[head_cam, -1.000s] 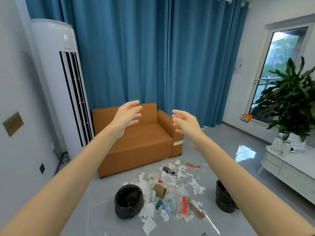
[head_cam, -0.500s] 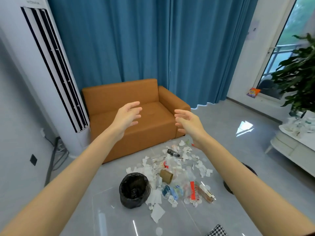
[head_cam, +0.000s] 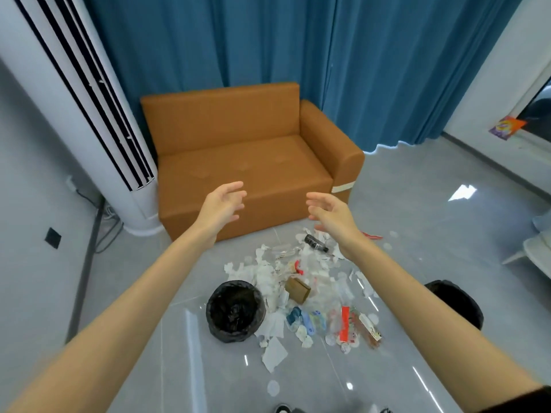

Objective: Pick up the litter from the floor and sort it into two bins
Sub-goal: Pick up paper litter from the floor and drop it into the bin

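Head view: litter (head_cam: 301,281) below both empty hands (head_cam: 222,204).

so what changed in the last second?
The head view tipped down and moved closer to the scattered paper and plastic litter. Left hand and right hand stay raised, open and empty. Litter, the black-bagged round bin and the second black bin, now partly behind the right forearm, have not moved.

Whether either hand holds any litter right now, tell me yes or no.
No: the left hand and the right hand are both empty, fingers loosely spread; the litter lies on the floor.
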A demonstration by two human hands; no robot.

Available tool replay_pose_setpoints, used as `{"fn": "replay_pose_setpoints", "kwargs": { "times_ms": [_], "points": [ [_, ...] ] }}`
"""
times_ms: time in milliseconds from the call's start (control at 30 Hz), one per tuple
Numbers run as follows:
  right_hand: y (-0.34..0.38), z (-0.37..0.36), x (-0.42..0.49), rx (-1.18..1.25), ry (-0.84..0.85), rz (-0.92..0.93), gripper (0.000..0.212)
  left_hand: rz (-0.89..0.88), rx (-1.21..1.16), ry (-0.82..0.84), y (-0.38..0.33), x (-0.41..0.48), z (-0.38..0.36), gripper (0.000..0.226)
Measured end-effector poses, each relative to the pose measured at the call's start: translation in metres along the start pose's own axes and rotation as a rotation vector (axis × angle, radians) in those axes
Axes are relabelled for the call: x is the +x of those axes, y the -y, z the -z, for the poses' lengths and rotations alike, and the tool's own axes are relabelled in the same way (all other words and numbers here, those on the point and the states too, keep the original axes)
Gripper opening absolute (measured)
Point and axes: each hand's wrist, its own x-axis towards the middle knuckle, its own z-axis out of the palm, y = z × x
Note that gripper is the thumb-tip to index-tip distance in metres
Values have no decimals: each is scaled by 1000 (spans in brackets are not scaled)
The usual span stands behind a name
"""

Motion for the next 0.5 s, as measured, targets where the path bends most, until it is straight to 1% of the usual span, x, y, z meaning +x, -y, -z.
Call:
{"fn": "replay_pose_setpoints", "kwargs": {
  "times_ms": [200, 500],
  "points": [
    [-24, -16, 65, -2, 49, -73, 31, 73, 17, -3, 31, 62, -6, 32],
    [-58, -52, 143, -21, 85, -230, 29, 190, -10, 43, 71, 145, -11, 36]
  ]
}}
